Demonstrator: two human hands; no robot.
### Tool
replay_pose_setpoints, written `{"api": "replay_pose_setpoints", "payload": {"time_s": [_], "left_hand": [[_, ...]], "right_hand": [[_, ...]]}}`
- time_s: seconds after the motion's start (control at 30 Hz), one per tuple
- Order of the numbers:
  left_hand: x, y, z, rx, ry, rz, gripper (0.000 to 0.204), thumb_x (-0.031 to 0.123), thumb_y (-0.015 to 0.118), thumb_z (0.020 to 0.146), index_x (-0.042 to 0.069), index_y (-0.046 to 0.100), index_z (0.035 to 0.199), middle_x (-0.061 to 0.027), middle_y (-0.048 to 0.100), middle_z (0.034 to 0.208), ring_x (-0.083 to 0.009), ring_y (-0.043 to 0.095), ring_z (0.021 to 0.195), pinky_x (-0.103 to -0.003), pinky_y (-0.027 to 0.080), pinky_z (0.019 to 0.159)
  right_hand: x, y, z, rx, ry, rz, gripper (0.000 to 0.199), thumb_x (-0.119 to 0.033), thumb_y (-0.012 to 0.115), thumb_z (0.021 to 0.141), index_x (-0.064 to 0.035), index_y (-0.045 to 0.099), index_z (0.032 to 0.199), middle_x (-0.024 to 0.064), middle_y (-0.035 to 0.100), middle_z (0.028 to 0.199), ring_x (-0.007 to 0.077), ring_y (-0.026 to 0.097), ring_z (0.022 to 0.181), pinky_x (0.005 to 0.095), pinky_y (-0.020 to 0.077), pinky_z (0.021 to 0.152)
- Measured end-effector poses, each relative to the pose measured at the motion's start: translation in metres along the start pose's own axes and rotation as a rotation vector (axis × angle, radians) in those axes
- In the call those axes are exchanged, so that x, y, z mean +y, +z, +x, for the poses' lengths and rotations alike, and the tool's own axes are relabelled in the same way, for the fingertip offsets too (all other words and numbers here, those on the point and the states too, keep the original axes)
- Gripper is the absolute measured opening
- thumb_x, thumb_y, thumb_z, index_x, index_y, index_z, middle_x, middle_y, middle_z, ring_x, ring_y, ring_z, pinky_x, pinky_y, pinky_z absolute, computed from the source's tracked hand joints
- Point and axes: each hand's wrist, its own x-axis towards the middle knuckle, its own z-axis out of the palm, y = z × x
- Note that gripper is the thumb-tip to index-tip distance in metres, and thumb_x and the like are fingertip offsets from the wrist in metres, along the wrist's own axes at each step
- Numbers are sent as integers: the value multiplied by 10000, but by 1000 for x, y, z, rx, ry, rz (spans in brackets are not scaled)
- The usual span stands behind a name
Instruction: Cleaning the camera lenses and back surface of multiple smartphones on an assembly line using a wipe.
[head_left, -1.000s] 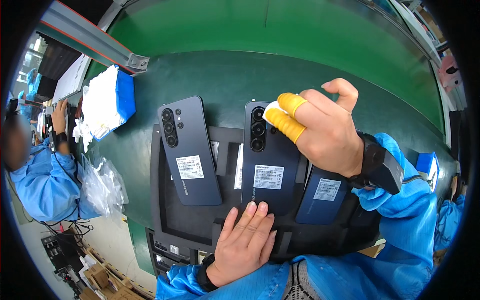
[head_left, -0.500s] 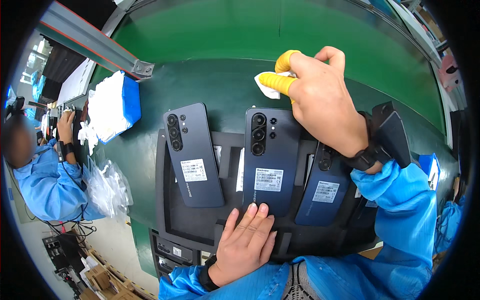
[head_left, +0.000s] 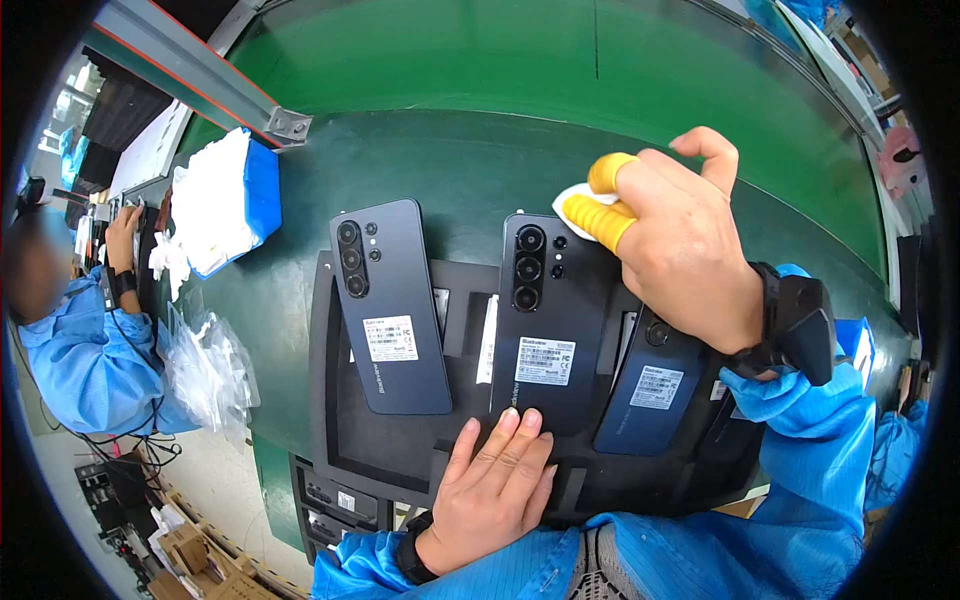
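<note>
My left hand [head_left: 492, 480] lies with its fingers stretched out, their tips on the lower end of the middle dark blue phone [head_left: 582, 300]. That phone rests back side up, its three big camera lenses at the far left corner and a white label on its back. Yellow finger covers wrap two fingers of my right hand [head_left: 670, 215], which pinches a white wipe [head_left: 570, 203] at the phone's far right corner. Another dark phone [head_left: 392, 310] lies tilted on the left. A third phone [head_left: 650, 385] is to the right, its top partly hidden by my right hand.
Beneath the phones is a black tray [head_left: 390, 460] on the green tabletop [head_left: 450, 160]. A blue box of white wipes [head_left: 262, 195] stands at the left, near clear plastic bags [head_left: 212, 375]. Beyond them a co-worker in a blue sleeve [head_left: 95, 360] works. A metal post [head_left: 200, 80] rises at far left.
My right hand has moved right and slightly nearer with the wipe, along the phone's far edge. My left hand stays on the phone's lower end.
</note>
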Motion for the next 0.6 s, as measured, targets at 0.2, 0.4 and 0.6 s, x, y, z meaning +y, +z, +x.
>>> {"api": "replay_pose_setpoints", "payload": {"time_s": [0.2, 0.4, 0.6], "left_hand": [[-1, -1, 1, -4, 5, -9, 307, 203, 680, 827, 59, 685, 1098, -121, 620, 1284, -236, 571, 1224, -446, 350, 1080], [1, -3, 1, -3, -9, 5, 301, 186, 690, 818, 55, 683, 1089, -124, 628, 1268, -242, 576, 1218, -451, 350, 1081], [2, 0, 2, 18, -21, -30, 350, 133, 745, 733, 48, 684, 1068, -148, 646, 1230, -276, 581, 1215, -470, 320, 1107]], "right_hand": [[-13, 5, -3, -12, -82, -21, 152, -126, 746, 707, -52, 718, 836, -6, 592, 881, 135, 548, 738, 464, 305, 889], [-4, -8, -14, 6, 43, 116, 187, 17, 688, 691, -67, 727, 854, 20, 613, 912, 180, 562, 744, 457, 297, 884], [-15, 3, -23, 22, 36, 161, 157, -34, 707, 751, -52, 724, 906, 20, 630, 947, 167, 574, 756, 458, 301, 890]]}}
